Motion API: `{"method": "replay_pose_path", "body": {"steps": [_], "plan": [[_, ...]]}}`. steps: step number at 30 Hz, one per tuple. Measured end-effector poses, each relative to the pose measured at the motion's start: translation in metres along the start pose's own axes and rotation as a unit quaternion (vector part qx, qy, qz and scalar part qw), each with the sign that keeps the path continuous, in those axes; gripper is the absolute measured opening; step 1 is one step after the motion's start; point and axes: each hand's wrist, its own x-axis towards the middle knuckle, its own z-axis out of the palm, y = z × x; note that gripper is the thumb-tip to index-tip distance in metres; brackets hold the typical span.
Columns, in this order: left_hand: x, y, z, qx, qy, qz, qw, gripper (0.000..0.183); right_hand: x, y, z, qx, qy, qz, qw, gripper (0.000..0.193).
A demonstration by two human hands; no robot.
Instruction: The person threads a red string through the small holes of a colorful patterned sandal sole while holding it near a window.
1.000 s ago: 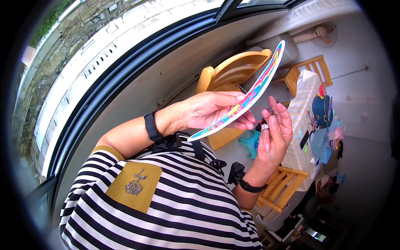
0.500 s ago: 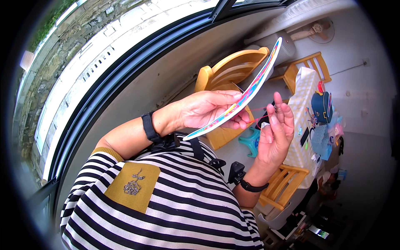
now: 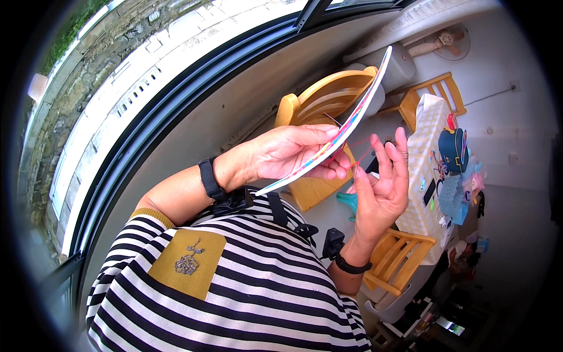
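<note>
Beside a long dark-framed window (image 3: 146,135) overlooking stone paving, a person in a black-and-white striped top (image 3: 234,293) works with thread above a cluttered room. Seen from the head camera, the left hand (image 3: 293,154) is clamped on a thin, colourfully printed card (image 3: 343,130), thumb beneath and fingers on top, holding it edge-on and tilted upward to the right. The right hand (image 3: 381,188) is raised just beside the card's lower edge, palm toward the camera, fingers spread and upright; a red thread (image 3: 359,154) runs from the card to those fingers, though whether they pinch it cannot be told. Below the hands stand yellow wooden chairs (image 3: 328,100) and a white table (image 3: 423,176) crowded with small items.
</note>
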Motion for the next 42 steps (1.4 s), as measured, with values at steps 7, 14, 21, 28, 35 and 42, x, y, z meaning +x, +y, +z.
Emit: {"method": "replay_pose_path", "body": {"steps": [7, 14, 21, 28, 35, 42], "plan": [[0.000, 0.002, 0.000, -0.003, -0.001, 0.003, 1.000, 0.024, 0.001, 0.008, -0.007, 0.086, -0.046, 0.025, 0.995, 0.050], [0.002, 0.003, 0.003, -0.003, -0.009, 0.008, 1.000, 0.026, 0.000, 0.024, -0.009, 0.119, -0.059, 0.004, 0.991, 0.024], [0.003, 0.003, 0.003, 0.017, -0.009, 0.020, 1.000, 0.027, -0.001, 0.011, 0.001, 0.116, -0.018, 0.048, 0.992, 0.017], [0.006, 0.001, 0.002, 0.065, 0.008, 0.033, 0.997, 0.030, -0.003, 0.010, 0.002, 0.102, 0.019, 0.096, 0.990, 0.014], [0.005, 0.002, 0.009, 0.102, -0.001, 0.030, 0.994, 0.033, -0.005, 0.012, -0.004, 0.136, 0.038, 0.130, 0.981, 0.010], [0.005, 0.005, 0.012, 0.113, -0.001, 0.029, 0.993, 0.035, -0.001, 0.008, -0.009, 0.293, 0.044, 0.194, 0.935, 0.012]]}}
